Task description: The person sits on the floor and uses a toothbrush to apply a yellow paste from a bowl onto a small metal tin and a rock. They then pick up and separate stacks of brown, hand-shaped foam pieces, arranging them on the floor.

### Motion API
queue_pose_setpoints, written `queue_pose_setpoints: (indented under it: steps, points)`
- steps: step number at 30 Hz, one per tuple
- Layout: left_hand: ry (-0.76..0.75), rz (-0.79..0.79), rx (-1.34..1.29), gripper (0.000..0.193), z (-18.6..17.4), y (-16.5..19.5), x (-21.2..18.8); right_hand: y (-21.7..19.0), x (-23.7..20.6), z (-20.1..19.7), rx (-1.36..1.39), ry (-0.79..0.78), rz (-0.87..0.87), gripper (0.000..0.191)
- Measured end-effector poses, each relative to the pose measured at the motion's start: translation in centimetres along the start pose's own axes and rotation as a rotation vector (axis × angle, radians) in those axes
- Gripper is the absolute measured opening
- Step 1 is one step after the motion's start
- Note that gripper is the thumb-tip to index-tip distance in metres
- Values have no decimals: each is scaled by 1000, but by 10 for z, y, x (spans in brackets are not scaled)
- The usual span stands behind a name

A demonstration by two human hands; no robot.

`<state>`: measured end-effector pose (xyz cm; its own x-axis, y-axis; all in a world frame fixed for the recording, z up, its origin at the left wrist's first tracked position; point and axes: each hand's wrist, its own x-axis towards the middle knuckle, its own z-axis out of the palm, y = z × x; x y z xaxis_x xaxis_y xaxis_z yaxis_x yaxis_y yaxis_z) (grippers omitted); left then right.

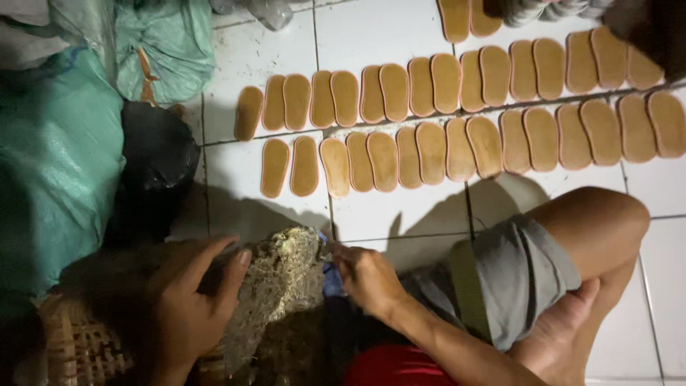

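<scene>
**Both hands on a rough woven piece, rows of soles on the tiles beyond**

The left hand (189,304) lies flat over the near side of a coarse, grey-brown woven piece (275,293), fingers spread and curled over its surface, gripping it against a woven basket (71,347) below. The right hand (368,279) meets the piece at its upper right corner, fingertips pinched together on the edge there, where a bit of blue material (331,282) shows; what exactly sits between the fingertips is too dim to tell. The piece is longer than wide, its long axis running from the lower left by the basket up toward the upper right, with its narrower end pointing at the tiles.

To the right is the person's bent bare leg (600,229) in grey shorts (514,275), foot tucked under, and something red (393,368) by the forearm.

Beyond, on the white tiled floor (386,36), tan sole-shaped cut-outs (382,161) lie side by side in 2 long rows, each standing with its long axis across the row. The near row shows about 16, the far row about 17; 2 more lie at the top edge. At the left sit 2 green sacks (57,150) and 1 black bag (153,164).
</scene>
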<state>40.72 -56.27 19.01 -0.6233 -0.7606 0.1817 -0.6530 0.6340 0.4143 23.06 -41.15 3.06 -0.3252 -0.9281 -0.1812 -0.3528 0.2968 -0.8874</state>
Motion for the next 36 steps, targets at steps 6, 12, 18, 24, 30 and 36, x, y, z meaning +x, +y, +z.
queue_pose_setpoints:
  steps: [6, 12, 18, 24, 30, 36]
  points:
    - [-118, -127, 40, 28, 2, -1, 2, 0, 9, -7, -241, -160, 86, 19]
    - [-152, -110, 37, 29, 3, -6, 5, -1, -5, -13, -46, -34, -64, 37]
    - [-125, -90, 56, 30, 1, -6, 5, 44, 32, 21, 89, 8, 48, 26]
    - [-74, -52, 14, 28, 4, -4, 5, 40, 32, 52, -224, -167, 48, 17]
    - [-130, -181, 95, 25, 4, -6, 6, -43, -24, -3, 177, -27, -101, 41]
    - [-68, -87, 39, 26, -2, -2, 7, 2, -31, -28, 23, -239, -393, 46]
